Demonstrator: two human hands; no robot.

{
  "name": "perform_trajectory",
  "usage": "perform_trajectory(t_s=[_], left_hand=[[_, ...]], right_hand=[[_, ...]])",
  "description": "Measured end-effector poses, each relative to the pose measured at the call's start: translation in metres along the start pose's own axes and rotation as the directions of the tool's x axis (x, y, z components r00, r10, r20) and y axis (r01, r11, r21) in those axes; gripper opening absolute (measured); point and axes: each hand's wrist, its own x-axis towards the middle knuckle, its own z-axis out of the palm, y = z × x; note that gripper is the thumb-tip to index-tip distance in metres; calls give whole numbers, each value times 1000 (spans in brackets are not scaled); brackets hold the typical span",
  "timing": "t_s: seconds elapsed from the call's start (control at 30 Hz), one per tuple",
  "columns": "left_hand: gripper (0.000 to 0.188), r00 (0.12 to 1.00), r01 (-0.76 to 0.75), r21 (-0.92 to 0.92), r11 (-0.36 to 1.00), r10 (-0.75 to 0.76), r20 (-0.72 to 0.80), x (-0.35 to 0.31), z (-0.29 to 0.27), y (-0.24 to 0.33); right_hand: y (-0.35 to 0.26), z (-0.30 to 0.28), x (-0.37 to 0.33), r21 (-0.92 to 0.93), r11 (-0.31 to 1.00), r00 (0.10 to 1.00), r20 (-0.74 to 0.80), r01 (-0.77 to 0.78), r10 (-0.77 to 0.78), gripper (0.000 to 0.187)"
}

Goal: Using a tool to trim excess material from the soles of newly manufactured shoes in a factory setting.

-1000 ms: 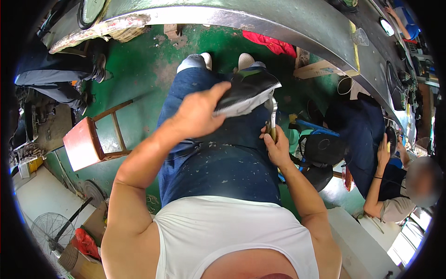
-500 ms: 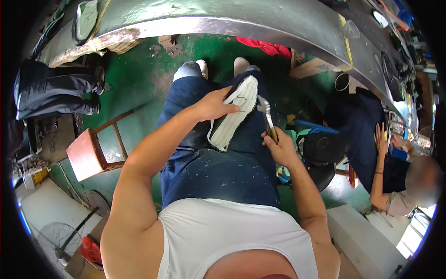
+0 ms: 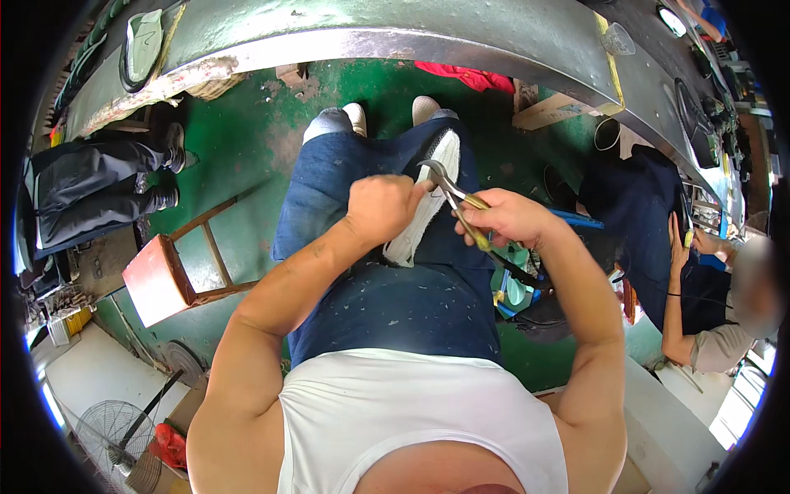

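Observation:
A shoe [image 3: 416, 223] with a white sole side and dark edging lies sole up across my thighs, its toe pointing away from me. My left hand [image 3: 382, 206] is closed on the shoe's left side, thumb reaching over near the middle. In my right hand [image 3: 512, 217] is a pair of pincers [image 3: 458, 196] with a curved metal head and yellowish handles. Their jaws touch or hover just over the shoe's upper part, close to my left thumb. What lies between the jaws, if anything, I cannot make out.
Ahead runs a long metal-edged workbench [image 3: 395, 41]. A wooden stool [image 3: 160, 280] stands on the left, with a wire fan [image 3: 115, 436] behind it. A co-worker [image 3: 658, 214] sits at the right. Another person's legs [image 3: 99, 181] are at the left.
The pincers have come left from beside the shoe onto its upper part, their handles now spread. My left hand has turned and curled more tightly around the shoe's side.

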Motion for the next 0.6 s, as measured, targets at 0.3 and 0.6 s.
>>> perform_trajectory(t_s=[0.3,0.6], left_hand=[[62,891,408,-889,-207,-120,437,12,36,-43],[74,837,487,-862,-140,-206,507,30,42,-34]], right_hand=[[33,34,42,-520,836,861,-331,174,-385,26],[67,64,65,338,896,916,-369,288,-155,24]])
